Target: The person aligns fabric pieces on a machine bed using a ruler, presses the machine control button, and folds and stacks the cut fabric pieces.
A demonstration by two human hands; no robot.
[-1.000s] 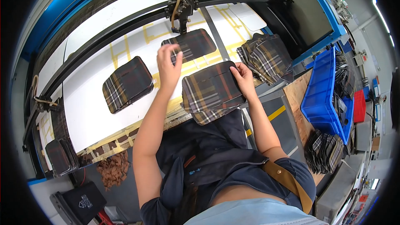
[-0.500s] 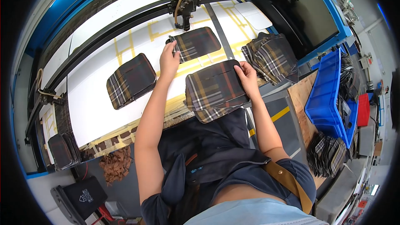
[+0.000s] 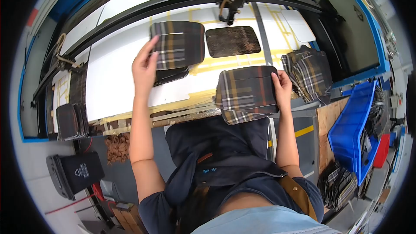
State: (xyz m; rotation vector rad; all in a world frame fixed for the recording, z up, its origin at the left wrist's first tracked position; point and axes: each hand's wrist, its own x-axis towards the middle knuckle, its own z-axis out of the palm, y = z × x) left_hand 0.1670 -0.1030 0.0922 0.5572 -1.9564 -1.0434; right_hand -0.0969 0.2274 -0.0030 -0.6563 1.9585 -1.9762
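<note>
My left hand (image 3: 146,63) grips the left edge of a dark plaid fabric piece (image 3: 181,45) with rounded corners, raised over the white board (image 3: 115,82). Beneath it, the dark edge of another plaid stack (image 3: 171,76) shows; the rest is hidden. A rounded opening (image 3: 232,41) in the board lies to the right of the raised piece, showing a brown, rough surface. My right hand (image 3: 282,87) pinches the upper right edge of a stack of plaid pieces (image 3: 247,89) at the board's front edge. The lower pieces of that stack fan out slightly.
A black gantry rail with a machine head (image 3: 233,4) spans the board. More plaid pieces (image 3: 308,73) lie at its right end, and a small stack (image 3: 72,121) at its left. A blue crate (image 3: 353,130) stands right; a black bin (image 3: 76,169) stands lower left.
My left hand has lifted a plaid piece from the board opening and carried it left over the other stack. My right hand keeps its hold on its stack. The view has shifted.
</note>
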